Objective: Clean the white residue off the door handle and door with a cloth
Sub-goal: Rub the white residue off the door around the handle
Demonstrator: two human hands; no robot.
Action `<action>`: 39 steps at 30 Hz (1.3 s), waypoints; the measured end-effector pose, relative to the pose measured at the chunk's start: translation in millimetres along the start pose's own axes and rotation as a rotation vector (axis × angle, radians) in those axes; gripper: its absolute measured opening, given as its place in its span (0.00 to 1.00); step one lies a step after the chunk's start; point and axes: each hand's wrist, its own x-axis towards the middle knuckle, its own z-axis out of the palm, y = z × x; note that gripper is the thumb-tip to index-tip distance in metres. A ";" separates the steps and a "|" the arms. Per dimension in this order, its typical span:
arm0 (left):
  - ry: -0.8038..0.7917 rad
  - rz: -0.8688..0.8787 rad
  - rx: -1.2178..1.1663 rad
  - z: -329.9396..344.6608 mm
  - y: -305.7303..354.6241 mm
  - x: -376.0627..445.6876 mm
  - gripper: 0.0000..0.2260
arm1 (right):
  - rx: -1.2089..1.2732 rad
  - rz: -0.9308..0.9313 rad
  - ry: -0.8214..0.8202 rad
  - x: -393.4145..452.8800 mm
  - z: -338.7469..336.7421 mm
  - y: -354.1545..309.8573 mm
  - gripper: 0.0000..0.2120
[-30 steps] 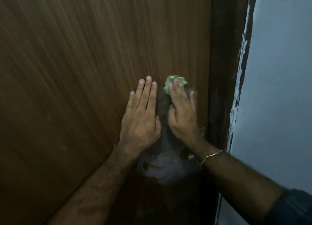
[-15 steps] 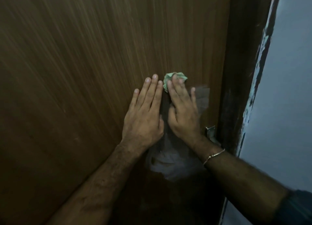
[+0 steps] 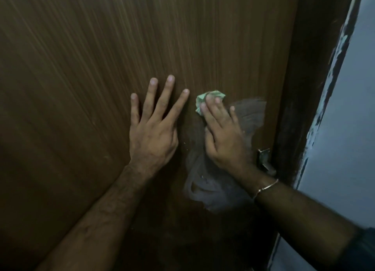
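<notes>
Our left hand lay flat with fingers spread on the door. Our right hand pressed the green cloth beside pale residue; the handle sat near the frame.

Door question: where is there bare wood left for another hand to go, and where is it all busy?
Bare door wood lies left of the left hand and above both hands. It is crowded beside the door's right edge: the right hand presses the green cloth there, with white residue around it and the metal handle beside the wrist.
</notes>
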 end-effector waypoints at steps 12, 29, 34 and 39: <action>0.126 -0.086 0.051 5.5 -10.2 -1.2 0.24 | -0.167 0.062 0.044 13.9 17.9 -3.2 0.33; 0.146 -0.085 0.054 15.9 -6.2 -4.6 0.24 | -0.194 -0.023 -0.088 -54.6 62.7 -39.5 0.37; 0.136 -0.107 0.060 14.9 -7.3 -3.5 0.24 | -0.261 -0.039 -0.059 -33.5 49.9 -23.4 0.36; 0.086 -0.150 0.012 13.9 2.5 -6.5 0.25 | -0.204 0.028 -0.076 -34.9 39.8 -24.7 0.37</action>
